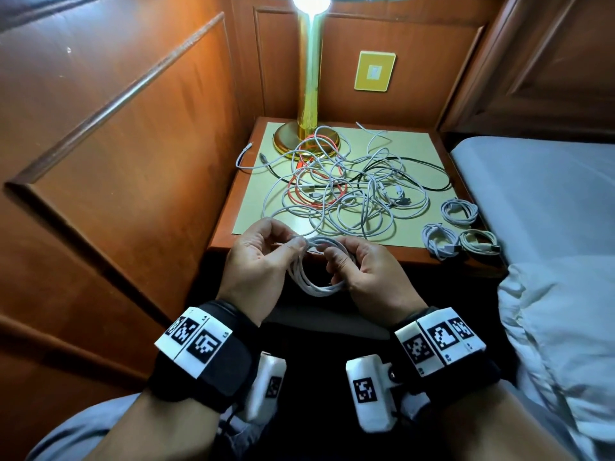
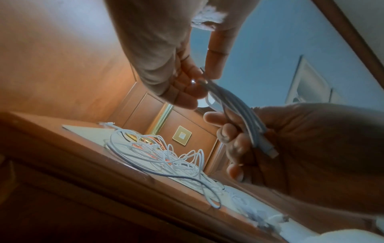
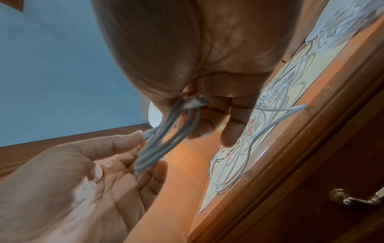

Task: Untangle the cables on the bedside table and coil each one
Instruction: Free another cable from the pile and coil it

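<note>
A white cable coil (image 1: 312, 274) hangs between both hands in front of the bedside table (image 1: 332, 251). My left hand (image 1: 263, 251) pinches the coil's top strands between thumb and fingers. My right hand (image 1: 352, 264) grips the coil's right side with curled fingers; the wrist views show the bundle (image 2: 239, 111) (image 3: 164, 141) and a connector (image 3: 197, 102) pressed under its thumb. A tangle of white, orange and black cables (image 1: 342, 184) lies on the table's pale mat. Three coiled white cables (image 1: 459, 231) sit at the table's right front corner.
A brass lamp (image 1: 309, 94) stands at the table's back, cables looped over its base. A yellow wall plate (image 1: 374, 71) is behind it. Wood panelling runs along the left, a bed (image 1: 545, 201) with white linen on the right. A drawer handle (image 3: 353, 199) sits below the tabletop.
</note>
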The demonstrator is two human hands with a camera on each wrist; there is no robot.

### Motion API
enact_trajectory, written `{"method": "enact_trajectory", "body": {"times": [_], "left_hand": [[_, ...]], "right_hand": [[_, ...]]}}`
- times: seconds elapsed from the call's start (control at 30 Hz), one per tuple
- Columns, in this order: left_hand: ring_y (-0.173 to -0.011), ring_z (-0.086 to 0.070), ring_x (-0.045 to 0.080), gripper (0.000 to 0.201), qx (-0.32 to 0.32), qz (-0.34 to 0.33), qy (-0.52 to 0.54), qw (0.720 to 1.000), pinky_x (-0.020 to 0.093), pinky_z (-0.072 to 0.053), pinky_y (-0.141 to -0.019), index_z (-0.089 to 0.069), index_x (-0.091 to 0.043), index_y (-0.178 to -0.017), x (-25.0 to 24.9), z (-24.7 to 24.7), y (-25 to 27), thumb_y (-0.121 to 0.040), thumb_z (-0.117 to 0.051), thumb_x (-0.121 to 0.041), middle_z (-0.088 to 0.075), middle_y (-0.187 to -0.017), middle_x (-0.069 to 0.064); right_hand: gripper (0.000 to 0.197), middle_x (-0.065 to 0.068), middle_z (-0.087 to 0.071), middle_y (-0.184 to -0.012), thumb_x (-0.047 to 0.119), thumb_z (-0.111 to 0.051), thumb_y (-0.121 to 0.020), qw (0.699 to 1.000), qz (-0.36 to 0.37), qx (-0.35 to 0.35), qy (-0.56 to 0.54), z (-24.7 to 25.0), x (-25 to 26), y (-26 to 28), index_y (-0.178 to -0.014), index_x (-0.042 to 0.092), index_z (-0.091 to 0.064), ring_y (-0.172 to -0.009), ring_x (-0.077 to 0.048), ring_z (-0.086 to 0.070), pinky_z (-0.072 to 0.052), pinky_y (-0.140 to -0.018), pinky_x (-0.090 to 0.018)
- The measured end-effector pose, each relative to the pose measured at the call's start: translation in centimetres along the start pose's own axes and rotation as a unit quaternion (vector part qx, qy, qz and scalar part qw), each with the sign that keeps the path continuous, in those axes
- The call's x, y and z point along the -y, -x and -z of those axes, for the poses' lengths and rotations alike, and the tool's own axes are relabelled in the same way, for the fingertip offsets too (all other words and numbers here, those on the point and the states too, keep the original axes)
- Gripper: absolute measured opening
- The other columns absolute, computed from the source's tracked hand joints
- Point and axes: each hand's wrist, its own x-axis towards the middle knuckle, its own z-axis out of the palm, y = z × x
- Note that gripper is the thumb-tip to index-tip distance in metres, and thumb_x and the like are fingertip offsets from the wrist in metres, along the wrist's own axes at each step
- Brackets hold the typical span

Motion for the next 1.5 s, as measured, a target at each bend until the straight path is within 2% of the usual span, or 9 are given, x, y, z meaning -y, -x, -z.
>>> {"method": "enact_trajectory", "body": {"times": [0.2, 0.37, 0.5, 0.73, 0.9, 1.0, 1.1, 1.33, 1.5], "left_hand": [[-0.061, -0.057, 0.023, 0.014, 0.026, 0.153, 0.196, 0.968, 0.031, -0.050, -0.060, -0.056, -0.008, -0.077, -0.8, 0.2, 0.0, -0.087, -0.058, 0.001, -0.063, -0.069, 0.012], [-0.062, -0.056, 0.022, 0.010, 0.025, 0.110, 0.136, 0.984, 0.035, -0.049, -0.062, -0.059, -0.010, -0.082, -0.4, 0.2, -0.1, -0.076, -0.067, -0.009, -0.059, -0.075, 0.013], [-0.070, -0.057, 0.022, 0.010, 0.025, 0.082, 0.072, 0.994, 0.037, -0.049, -0.068, -0.068, -0.017, -0.084, -0.2, 0.5, -0.1, -0.074, -0.067, -0.018, -0.061, -0.078, 0.008], [-0.065, -0.057, 0.008, 0.017, 0.021, -0.066, -0.090, 0.994, 0.026, -0.047, -0.065, -0.062, -0.020, -0.083, 0.1, 0.4, 0.1, -0.083, -0.071, -0.034, -0.062, -0.070, -0.011], [-0.070, -0.069, 0.020, 0.031, -0.015, -0.047, -0.075, 0.996, 0.037, -0.056, -0.070, -0.064, -0.015, -0.085, 0.0, 0.4, 0.2, -0.081, -0.073, -0.045, -0.073, -0.075, 0.006], [-0.072, -0.071, 0.029, 0.035, -0.028, -0.031, -0.063, 0.997, 0.049, -0.060, -0.072, -0.064, -0.021, -0.084, -0.1, 0.3, 0.4, -0.080, -0.073, -0.054, -0.074, -0.077, 0.007], [-0.066, -0.069, 0.029, 0.034, -0.056, -0.039, -0.067, 0.995, 0.049, -0.059, -0.065, -0.064, -0.025, -0.082, 0.0, 0.5, 0.4, -0.079, -0.074, -0.058, -0.072, -0.075, 0.004], [-0.071, -0.069, 0.037, 0.043, -0.074, -0.032, -0.017, 0.997, 0.064, -0.056, -0.068, -0.065, -0.023, -0.084, -0.2, 0.1, 0.4, -0.074, -0.073, -0.064, -0.071, -0.080, 0.011], [-0.066, -0.067, 0.030, 0.031, -0.046, 0.000, 0.038, 0.998, 0.052, -0.058, -0.073, -0.066, -0.024, -0.083, -0.2, 0.2, 0.1, -0.079, -0.077, -0.052, -0.070, -0.075, 0.014]], "right_hand": [[0.036, 0.012, -0.058, -0.066, 0.045, -0.053, -0.093, 1.000, 0.025, -0.007, -0.008, -0.1, 0.1, 0.0, -0.096, 0.013, -0.070, -0.063, -0.006, -0.055, -0.045, -0.066, -0.036], [0.033, 0.003, -0.070, -0.085, 0.047, -0.051, -0.094, 0.999, 0.026, -0.029, 0.027, -0.3, -0.5, 0.2, -0.099, 0.019, -0.067, -0.082, -0.013, -0.067, -0.052, -0.080, -0.043], [0.033, 0.004, -0.071, -0.086, 0.046, -0.051, -0.093, 0.998, 0.025, -0.037, 0.038, -0.4, -0.4, 0.2, -0.100, 0.019, -0.067, -0.083, -0.013, -0.067, -0.053, -0.080, -0.045], [0.028, 0.005, -0.070, -0.084, 0.043, -0.053, -0.096, 0.997, 0.026, -0.051, 0.045, -0.6, -0.4, 0.1, -0.099, 0.019, -0.067, -0.080, -0.011, -0.066, -0.052, -0.077, -0.040], [0.019, 0.005, -0.071, -0.086, 0.031, -0.056, -0.101, 0.998, 0.034, -0.041, 0.039, -0.6, 0.1, 0.0, -0.102, 0.017, -0.069, -0.082, -0.006, -0.066, -0.052, -0.078, -0.033], [0.020, 0.005, -0.071, -0.086, 0.033, -0.056, -0.101, 0.998, 0.038, -0.037, 0.040, -0.6, 0.1, -0.1, -0.101, 0.017, -0.068, -0.082, -0.006, -0.066, -0.052, -0.078, -0.033], [0.027, 0.004, -0.070, -0.083, 0.040, -0.054, -0.096, 0.997, 0.052, -0.041, 0.050, -0.7, 0.1, -0.1, -0.097, 0.016, -0.067, -0.079, -0.010, -0.066, -0.052, -0.075, -0.036], [0.021, 0.008, -0.068, -0.083, 0.037, -0.056, -0.095, 0.994, 0.091, -0.049, 0.046, -0.5, 0.1, -0.1, -0.100, 0.020, -0.068, -0.080, -0.007, -0.064, -0.050, -0.072, -0.026], [0.023, 0.012, -0.068, -0.084, 0.038, -0.055, -0.095, 0.994, 0.093, -0.050, 0.029, -0.4, -0.1, 0.0, -0.102, 0.020, -0.068, -0.081, -0.007, -0.065, -0.050, -0.073, -0.025]]}}
